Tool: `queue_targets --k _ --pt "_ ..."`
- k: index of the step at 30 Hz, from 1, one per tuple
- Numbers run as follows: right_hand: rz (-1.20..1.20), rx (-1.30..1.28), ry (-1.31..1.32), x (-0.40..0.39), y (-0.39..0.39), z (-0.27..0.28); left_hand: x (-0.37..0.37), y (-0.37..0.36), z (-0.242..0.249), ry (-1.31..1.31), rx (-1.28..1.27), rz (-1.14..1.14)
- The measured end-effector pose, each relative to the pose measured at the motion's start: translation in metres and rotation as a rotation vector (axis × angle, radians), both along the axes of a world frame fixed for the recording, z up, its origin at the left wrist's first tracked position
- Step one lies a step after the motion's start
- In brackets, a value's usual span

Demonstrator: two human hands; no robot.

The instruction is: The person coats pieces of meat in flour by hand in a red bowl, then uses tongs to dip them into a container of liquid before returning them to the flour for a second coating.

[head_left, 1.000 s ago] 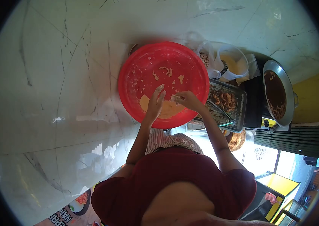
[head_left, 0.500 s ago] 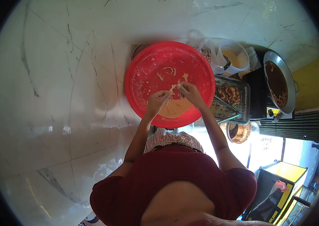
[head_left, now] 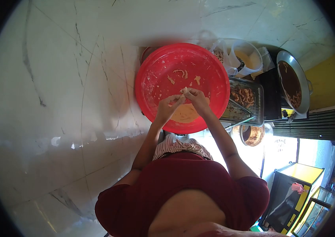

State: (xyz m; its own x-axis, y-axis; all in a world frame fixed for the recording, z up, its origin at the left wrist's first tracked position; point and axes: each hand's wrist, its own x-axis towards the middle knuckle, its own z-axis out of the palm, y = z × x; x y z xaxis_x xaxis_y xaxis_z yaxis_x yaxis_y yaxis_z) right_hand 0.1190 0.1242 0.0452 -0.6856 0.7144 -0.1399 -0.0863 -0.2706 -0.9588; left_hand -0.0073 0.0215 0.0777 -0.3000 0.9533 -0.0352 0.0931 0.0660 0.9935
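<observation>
Over a large red basin (head_left: 143,85), my left hand (head_left: 170,106) and my right hand (head_left: 196,97) meet with their fingertips close together. Both hands pinch a small pale floury piece (head_left: 184,90) between them. Beige flour (head_left: 185,114) lies heaped in the near part of the basin, below the hands. Several coated strips, among them a pale one (head_left: 197,80), lie apart on the basin's floor beyond the fingers. White smears mark the basin's inner wall.
Right of the basin stands a tray (head_left: 259,104) with fried pieces and tongs (head_left: 241,107) across it. Behind it are a white bucket (head_left: 257,65) and a plastic bag (head_left: 230,59). Farther right, a wide pan (head_left: 305,85) holds dark oil and frying pieces. A round container (head_left: 253,135) stands nearer.
My hands have drawn closer together, and the stretched pale piece between them now shows only as a small bit at the fingertips. The whole view has shifted slightly.
</observation>
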Motion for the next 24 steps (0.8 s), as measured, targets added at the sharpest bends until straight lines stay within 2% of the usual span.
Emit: queue_targets --k 3,8,11,14,20,23,24 --pt "0.028 0.084 -0.002 -0.001 -0.001 -0.003 -0.001 0.006 -0.016 -0.145 0.092 -0.021" --pt "0.024 0.133 -0.039 0.001 -0.005 0.009 -0.011 0.004 -0.024 -0.140 0.068 -0.057" --pt "0.097 0.109 -0.020 0.002 0.002 0.010 -0.012 0.000 -0.010 -0.077 0.041 -0.019" --pt "0.174 -0.135 0.112 0.002 0.001 0.018 -0.012 0.001 -0.009 -0.037 0.092 -0.031" --pt "0.302 -0.098 0.155 0.001 0.009 0.009 -0.007 0.002 -0.009 -0.166 0.061 -0.066" --pt "0.193 0.019 0.128 0.000 0.010 0.009 -0.006 0.001 -0.011 -0.243 0.059 -0.107" --pt "0.186 -0.014 0.127 0.000 0.010 0.010 -0.006 0.001 -0.012 -0.270 0.062 -0.120"
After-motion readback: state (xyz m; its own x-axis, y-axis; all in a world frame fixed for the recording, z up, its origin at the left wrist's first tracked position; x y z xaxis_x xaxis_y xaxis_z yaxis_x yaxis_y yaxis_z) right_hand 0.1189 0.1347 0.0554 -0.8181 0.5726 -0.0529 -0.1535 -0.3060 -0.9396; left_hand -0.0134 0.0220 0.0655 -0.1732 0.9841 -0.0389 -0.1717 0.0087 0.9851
